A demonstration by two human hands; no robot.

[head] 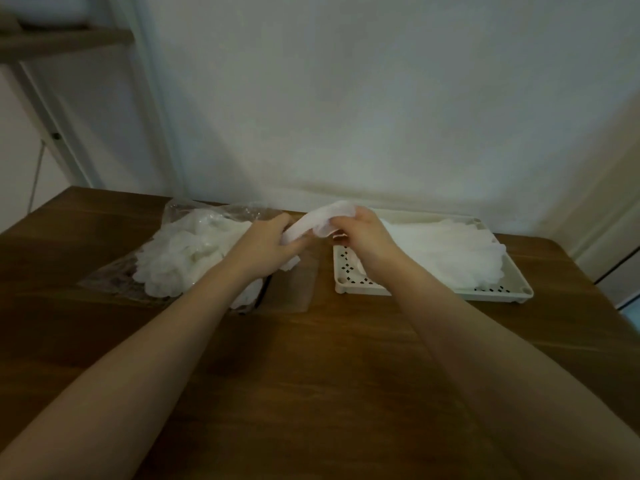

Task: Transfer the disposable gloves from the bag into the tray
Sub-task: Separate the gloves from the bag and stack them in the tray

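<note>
Holding one glove stretched between both hands: your left hand pinches the low end over the bag, your right hand grips the upper end, already at the tray, so it probably leads.

Thin, translucent white plastic film glove, crumpled and matt, stretched betw. left hand and right hand. Clear glossy plastic bag, wrinkled, w/ specks of glare at top, holds a heap of filmy white gloves. Cream hard-plastic tray, smooth, semi-matt, floor perforated w/ small diamond cut-outs, carries more frosted film gloves. Brown wood-grain table, smooth w/ low sheen. Wall behind: matt, painted.
</note>
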